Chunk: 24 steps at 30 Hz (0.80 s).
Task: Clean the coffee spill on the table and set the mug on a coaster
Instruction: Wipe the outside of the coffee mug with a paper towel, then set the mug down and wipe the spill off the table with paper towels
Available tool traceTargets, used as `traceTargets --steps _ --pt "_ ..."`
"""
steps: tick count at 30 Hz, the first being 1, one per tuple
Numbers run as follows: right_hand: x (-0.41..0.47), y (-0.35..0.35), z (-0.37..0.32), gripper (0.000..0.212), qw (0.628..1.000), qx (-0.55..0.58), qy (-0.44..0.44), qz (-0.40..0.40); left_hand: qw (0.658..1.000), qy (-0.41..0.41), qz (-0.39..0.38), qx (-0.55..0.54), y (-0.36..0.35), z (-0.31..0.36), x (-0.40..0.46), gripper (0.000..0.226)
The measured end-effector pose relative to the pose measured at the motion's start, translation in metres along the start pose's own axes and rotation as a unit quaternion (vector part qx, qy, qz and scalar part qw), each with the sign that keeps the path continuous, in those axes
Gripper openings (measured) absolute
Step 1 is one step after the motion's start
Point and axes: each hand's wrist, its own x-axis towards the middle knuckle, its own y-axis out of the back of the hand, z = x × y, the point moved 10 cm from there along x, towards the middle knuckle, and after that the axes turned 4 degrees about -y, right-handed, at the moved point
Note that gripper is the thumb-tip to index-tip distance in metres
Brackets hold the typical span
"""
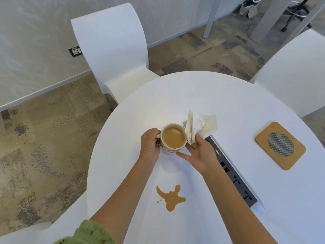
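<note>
A white mug [173, 139] full of light-brown coffee stands near the middle of the round white table [219, 95]. My left hand [150, 145] grips its handle on the left side. My right hand [200, 154] pinches a crumpled white tissue [200, 125] beside the mug's right rim, and its thumb touches the mug's lower side. A brown coffee spill [171, 198] with small drops lies on the table closer to me. A square cork coaster [280, 145] with a grey mesh centre sits at the right of the table, apart from the mug.
A grey socket strip [235, 175] is set into the table, running diagonally between the mug and the coaster. White chairs stand at the far left [112, 50], the right [295, 73] and near left [52, 224]. Carpet floor surrounds the table.
</note>
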Motion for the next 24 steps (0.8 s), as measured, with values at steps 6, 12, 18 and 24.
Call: traceTargets --steps 6,12,18,24 --pt "0.011 -0.004 -0.005 0.032 1.000 -0.005 -0.001 0.007 1.000 0.012 0.020 -0.003 0.002 -0.005 0.012 0.039" --pt "0.012 -0.005 -0.004 0.029 1.000 -0.007 -0.006 0.011 0.999 0.006 0.038 -0.003 0.006 -0.007 0.017 0.052" --pt "-0.001 0.001 -0.015 0.022 0.999 0.025 0.015 -0.014 0.996 -0.034 0.011 0.078 0.011 0.004 0.016 0.026" --pt "-0.036 0.034 -0.025 0.003 0.995 -0.075 0.065 0.006 0.981 -0.068 -0.003 0.181 0.031 0.028 0.003 0.011"
